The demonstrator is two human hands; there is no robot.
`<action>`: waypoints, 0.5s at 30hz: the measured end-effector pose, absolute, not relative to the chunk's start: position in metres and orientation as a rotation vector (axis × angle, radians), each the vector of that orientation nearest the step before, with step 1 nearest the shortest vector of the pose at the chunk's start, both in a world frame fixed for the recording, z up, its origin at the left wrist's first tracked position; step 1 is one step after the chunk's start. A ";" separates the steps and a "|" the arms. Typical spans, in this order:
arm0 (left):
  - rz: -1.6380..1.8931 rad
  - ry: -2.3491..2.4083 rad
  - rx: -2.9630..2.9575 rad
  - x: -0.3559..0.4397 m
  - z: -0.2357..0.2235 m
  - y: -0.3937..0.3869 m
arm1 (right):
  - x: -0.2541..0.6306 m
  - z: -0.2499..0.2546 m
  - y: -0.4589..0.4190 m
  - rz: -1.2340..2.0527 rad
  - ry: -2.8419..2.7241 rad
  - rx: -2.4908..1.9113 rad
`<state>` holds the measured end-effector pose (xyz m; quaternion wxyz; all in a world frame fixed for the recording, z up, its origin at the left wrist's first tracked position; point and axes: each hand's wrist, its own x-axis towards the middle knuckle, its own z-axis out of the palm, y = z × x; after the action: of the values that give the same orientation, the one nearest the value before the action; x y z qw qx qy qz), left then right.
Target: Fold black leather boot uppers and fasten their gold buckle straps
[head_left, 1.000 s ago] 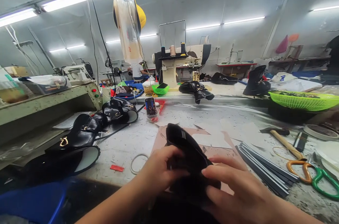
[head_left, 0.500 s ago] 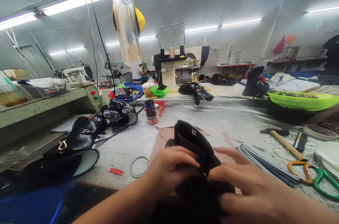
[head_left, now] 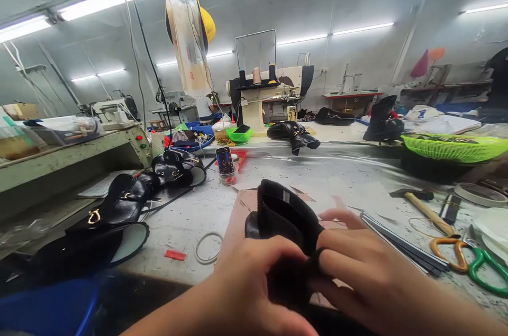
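A black shoe upper (head_left: 283, 214), shaped like a boot shaft with a small pale label inside its opening, is held close to me over the worktable's front edge. My left hand (head_left: 257, 278) curls around its near left side, thumb and fingers gripping the dark material. From the right, my right hand (head_left: 361, 267) has its fingers bent onto the upper's edge. The lower part of the upper is hidden by my hands and dark shadow. A pinkish board (head_left: 240, 214) lies beneath it.
Black boot uppers (head_left: 130, 198) with gold buckles lie at left. Scissors (head_left: 456, 256), a hammer (head_left: 431, 214) and dark strips (head_left: 405, 243) are at right, below a green basket (head_left: 452, 146). A phone (head_left: 225, 161) leans on a jar; a sewing machine (head_left: 257, 108) stands behind.
My left hand has opened wider around the near side of the upper, its thumb now lower. My right fingers have curled in closer. The upper has shifted slightly left.
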<state>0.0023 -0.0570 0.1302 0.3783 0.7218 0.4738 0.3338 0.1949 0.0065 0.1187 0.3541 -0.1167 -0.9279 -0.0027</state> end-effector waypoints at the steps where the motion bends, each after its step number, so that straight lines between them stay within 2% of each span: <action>1: 0.874 1.269 1.884 0.004 0.128 -0.057 | 0.193 0.118 0.008 -0.011 -2.390 -0.303; 9: 1.109 1.384 1.331 -0.004 0.122 -0.043 | 0.186 0.127 0.030 0.328 -2.464 -0.346; 15: 1.133 1.369 1.281 -0.011 0.122 -0.041 | 0.178 0.127 0.039 0.236 -2.494 -0.450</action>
<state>-0.0105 -0.0410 0.1222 0.4579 0.5199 0.5555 0.4598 0.1775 0.0385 0.1274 0.2938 -0.1689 -0.9366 0.0887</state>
